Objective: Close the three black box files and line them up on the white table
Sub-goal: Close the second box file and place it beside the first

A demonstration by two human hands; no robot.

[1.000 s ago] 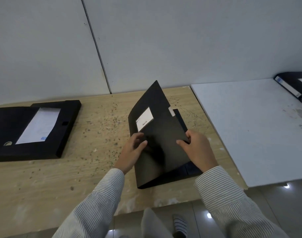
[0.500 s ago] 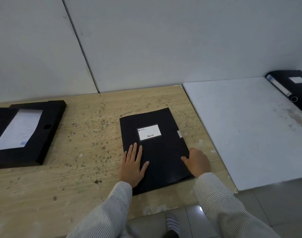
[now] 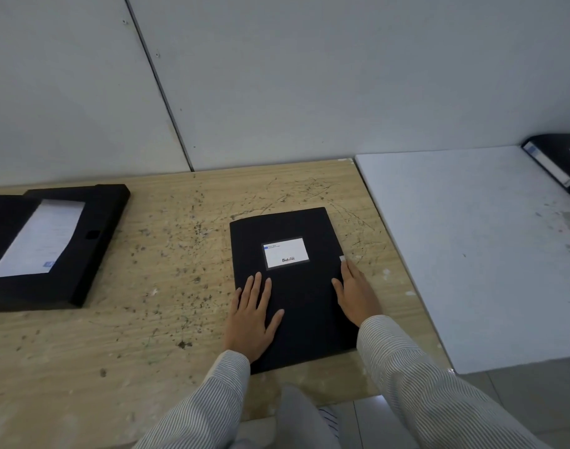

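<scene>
Centre of the frame: I am pressing my left hand [image 3: 251, 319], fingers spread flat, on the closed black box file [image 3: 293, 286] to keep its cover down, while my right hand [image 3: 354, 294], fingers together and extended, is lying along its right edge beside the small white tab [image 3: 342, 258], probably seating the catch. The file is resting on the scratched wooden table [image 3: 167, 319]. An open box file [image 3: 50, 247] is lying at left; another [image 3: 562, 163] is sitting on the white table [image 3: 471, 254], upper right. Plain grey wall panels [image 3: 277, 76] are standing behind.
</scene>
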